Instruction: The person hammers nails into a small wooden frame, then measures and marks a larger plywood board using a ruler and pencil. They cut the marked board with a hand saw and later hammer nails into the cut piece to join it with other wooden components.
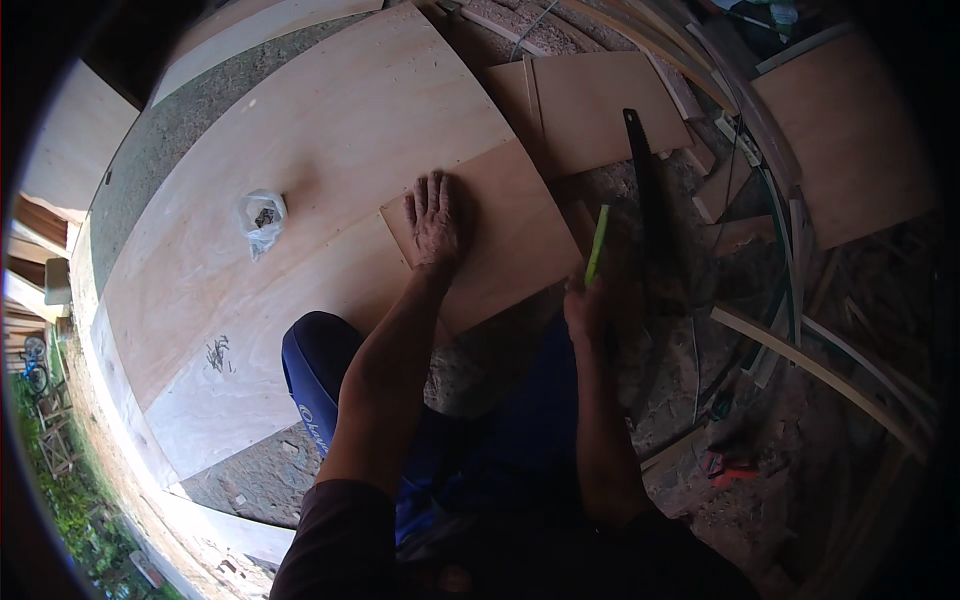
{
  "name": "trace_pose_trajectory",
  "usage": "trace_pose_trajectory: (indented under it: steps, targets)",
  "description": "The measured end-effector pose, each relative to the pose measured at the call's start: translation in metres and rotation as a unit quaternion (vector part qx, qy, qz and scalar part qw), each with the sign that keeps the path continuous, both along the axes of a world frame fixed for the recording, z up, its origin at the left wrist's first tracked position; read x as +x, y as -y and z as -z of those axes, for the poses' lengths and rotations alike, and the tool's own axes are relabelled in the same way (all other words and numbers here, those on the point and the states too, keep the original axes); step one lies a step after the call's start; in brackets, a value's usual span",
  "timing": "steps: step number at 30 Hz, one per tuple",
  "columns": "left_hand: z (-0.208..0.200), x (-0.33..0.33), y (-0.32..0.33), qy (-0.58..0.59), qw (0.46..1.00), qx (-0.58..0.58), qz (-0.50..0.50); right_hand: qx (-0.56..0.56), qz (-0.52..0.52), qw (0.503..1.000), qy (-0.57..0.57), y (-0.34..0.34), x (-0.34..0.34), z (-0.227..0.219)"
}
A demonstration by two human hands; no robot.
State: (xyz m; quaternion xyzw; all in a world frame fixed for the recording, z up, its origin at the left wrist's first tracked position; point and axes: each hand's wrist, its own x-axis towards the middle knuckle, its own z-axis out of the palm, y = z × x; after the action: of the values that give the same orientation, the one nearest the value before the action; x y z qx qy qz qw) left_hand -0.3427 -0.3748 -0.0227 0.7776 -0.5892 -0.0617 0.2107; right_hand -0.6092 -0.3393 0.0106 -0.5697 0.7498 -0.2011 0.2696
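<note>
My left hand (434, 222) lies flat with its fingers stretched out on a smaller plywood piece (505, 215). That piece rests on a large pale plywood sheet (330, 120). Beyond the piece's right edge, my right hand (588, 308) is closed around a slim yellow-green tool (598, 245) that points away from me; its lower end is hidden in the hand, so I cannot tell its kind. A dark handsaw (645, 180) lies to the right of it. On the sheet to the left sits an open clear plastic bag (262, 225) with small dark bits inside.
Several loose nails or slivers (218, 353) lie on the sheet at the near left. Another plywood panel (605, 105) stands beyond the saw. Wood strips (810, 375) and green hose-like lines clutter the right, near a red object (728, 468) on the dirt floor.
</note>
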Motion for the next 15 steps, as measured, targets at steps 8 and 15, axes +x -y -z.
trace_pose_trajectory:
  steps: [8, 15]
  targets:
    - [-0.008, -0.011, 0.002, 0.037, 0.998, 0.043, -0.015, -0.033, 0.059, 0.993, 0.093, 0.012, -0.003, 0.028]
    - [-0.008, -0.007, -0.002, 0.041, 0.998, 0.046, -0.016, -0.091, 0.019, 0.996, 0.004, 0.011, 0.013, 0.019]
